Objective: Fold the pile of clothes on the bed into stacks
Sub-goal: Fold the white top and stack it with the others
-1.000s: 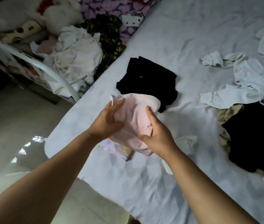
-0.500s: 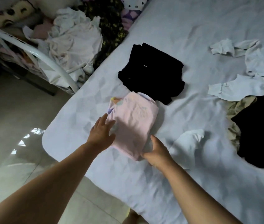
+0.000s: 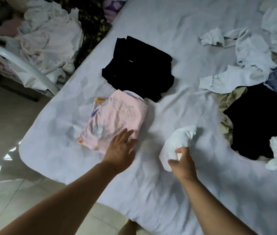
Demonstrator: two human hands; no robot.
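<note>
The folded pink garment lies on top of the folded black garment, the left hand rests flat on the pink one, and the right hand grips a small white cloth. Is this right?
Not quite. In the head view the folded pink garment lies on the white bed sheet beside the folded black garment, at most meeting its near edge, not on top. The left hand does rest flat on it, and the right hand grips the small white cloth.

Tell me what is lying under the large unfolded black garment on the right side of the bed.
A khaki garment pokes out from under the black garment's left edge, on the bed sheet. How far it extends underneath, and anything else below, is covered.
</note>
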